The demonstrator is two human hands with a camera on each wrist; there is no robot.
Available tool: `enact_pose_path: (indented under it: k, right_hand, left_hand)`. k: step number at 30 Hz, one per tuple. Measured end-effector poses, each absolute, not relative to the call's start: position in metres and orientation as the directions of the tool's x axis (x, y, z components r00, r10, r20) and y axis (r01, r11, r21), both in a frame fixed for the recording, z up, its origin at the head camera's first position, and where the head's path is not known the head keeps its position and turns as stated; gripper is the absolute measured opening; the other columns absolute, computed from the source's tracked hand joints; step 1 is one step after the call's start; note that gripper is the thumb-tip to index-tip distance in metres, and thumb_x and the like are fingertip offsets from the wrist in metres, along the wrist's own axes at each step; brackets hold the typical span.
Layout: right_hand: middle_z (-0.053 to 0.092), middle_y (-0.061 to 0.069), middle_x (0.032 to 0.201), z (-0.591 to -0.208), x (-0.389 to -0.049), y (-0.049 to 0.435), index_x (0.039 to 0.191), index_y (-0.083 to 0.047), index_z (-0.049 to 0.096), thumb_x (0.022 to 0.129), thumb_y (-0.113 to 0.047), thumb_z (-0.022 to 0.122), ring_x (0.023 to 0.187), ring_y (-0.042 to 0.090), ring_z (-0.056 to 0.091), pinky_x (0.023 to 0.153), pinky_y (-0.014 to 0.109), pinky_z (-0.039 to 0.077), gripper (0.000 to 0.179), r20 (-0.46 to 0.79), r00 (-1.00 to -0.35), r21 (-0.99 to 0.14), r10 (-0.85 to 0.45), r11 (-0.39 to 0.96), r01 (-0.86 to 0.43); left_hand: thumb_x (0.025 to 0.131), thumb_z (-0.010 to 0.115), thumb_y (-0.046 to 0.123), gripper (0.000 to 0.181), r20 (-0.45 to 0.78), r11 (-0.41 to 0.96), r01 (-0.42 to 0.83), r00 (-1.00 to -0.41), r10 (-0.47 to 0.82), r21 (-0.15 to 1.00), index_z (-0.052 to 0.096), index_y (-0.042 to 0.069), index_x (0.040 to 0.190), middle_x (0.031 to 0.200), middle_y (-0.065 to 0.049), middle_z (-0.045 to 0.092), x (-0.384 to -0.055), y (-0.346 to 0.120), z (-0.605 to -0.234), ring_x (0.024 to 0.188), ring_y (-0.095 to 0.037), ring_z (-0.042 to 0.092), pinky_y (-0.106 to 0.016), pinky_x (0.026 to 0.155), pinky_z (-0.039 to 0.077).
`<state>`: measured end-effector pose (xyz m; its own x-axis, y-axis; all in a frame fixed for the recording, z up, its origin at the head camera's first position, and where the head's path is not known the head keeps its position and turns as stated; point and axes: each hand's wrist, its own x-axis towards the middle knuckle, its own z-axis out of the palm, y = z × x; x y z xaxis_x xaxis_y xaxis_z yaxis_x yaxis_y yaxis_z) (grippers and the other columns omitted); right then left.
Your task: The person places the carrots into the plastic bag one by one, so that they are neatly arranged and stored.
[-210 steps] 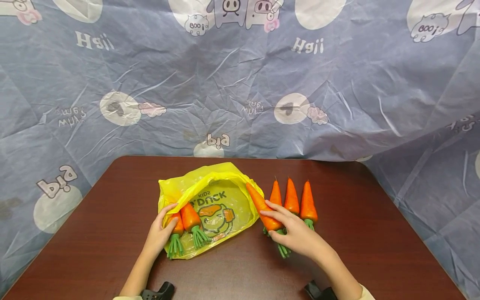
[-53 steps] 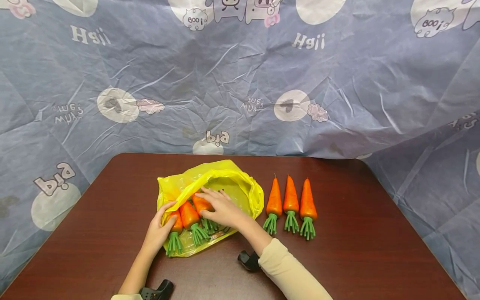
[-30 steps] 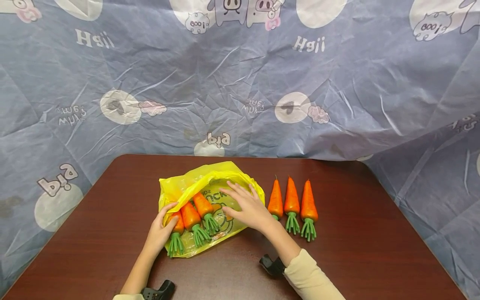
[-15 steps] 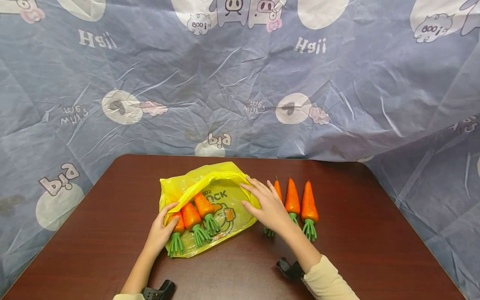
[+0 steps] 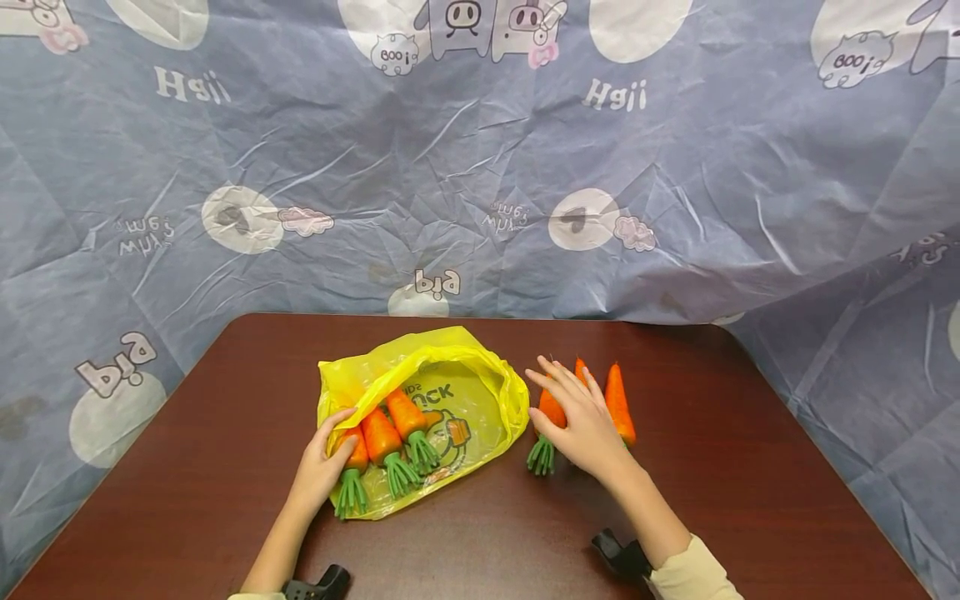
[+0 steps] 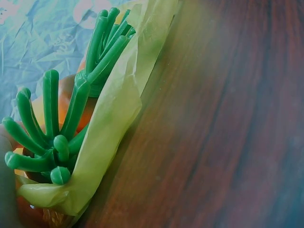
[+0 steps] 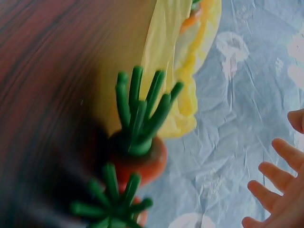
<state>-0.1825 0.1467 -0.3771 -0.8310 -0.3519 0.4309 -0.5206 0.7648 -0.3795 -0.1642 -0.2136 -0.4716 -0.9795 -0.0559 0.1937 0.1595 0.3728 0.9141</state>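
Note:
A yellow plastic bag (image 5: 480,417) lies with its mouth spread open, and three carrots with green tops sit inside it: a left carrot (image 5: 356,452), a middle carrot (image 5: 381,433) and a right carrot (image 5: 407,412). My left hand (image 5: 318,467) pinches the bag's left rim, thumb against the left carrot. Over the loose carrots to the bag's right hovers my right hand (image 5: 588,429), fingers spread and holding nothing. It partly covers the nearest carrot (image 5: 552,410) and hides most of a second carrot (image 5: 581,370). A third carrot (image 5: 618,407) shows beyond the knuckles.
Everything stands on a brown wooden table (image 5: 465,550). Behind it hangs a wrinkled blue-grey printed cloth (image 5: 450,167). Black wrist devices are strapped to both forearms, the left device (image 5: 321,583) and the right device (image 5: 621,554).
The right hand has laid a carrot in the bag beside the other two, let go, and moved right over the loose carrots. My left hand has kept its place at the rim.

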Motion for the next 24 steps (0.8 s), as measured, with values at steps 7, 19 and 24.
enact_pose_path:
  k: [7,19,24]
  right_hand:
    - [0.036,0.005,0.145,-0.383,-0.178,0.176,0.133,-0.023,0.046,0.087,-0.032,0.058,0.133,0.030,0.030,0.110,0.055,0.009,0.048,0.430,-0.860,-0.399,-0.276,0.796,-0.455]
    - [0.022,0.011,0.150,-0.399,-0.183,0.221,0.137,-0.021,0.040,0.087,-0.020,0.056,0.132,0.040,0.026,0.105,0.061,0.015,0.053,0.276,-0.941,-0.499,-0.198,0.807,-0.316]
    - [0.016,0.011,0.152,-0.406,-0.189,0.233,0.139,-0.019,0.037,0.088,-0.021,0.055,0.133,0.043,0.022,0.092,0.069,0.027,0.054,0.205,-0.964,-0.536,-0.172,0.804,-0.257]
  left_hand:
    - [0.091,0.055,0.020,0.042,0.198,0.372,0.166,-0.979,-0.051,0.913,0.044,0.012,0.130,0.139,-0.015,0.039,-0.164,-0.214,-0.472,0.132,-0.033,0.026,-0.063,0.102,0.019]
    - [0.090,0.055,0.021,0.041,0.209,0.378,0.172,-0.976,-0.057,0.910,0.045,0.012,0.129,0.139,-0.015,0.040,-0.165,-0.215,-0.473,0.132,-0.032,0.026,-0.062,0.103,0.019]
    - [0.090,0.055,0.021,0.041,0.215,0.386,0.177,-0.975,-0.059,0.905,0.045,0.012,0.129,0.140,-0.016,0.039,-0.166,-0.215,-0.473,0.132,-0.033,0.027,-0.062,0.103,0.019]
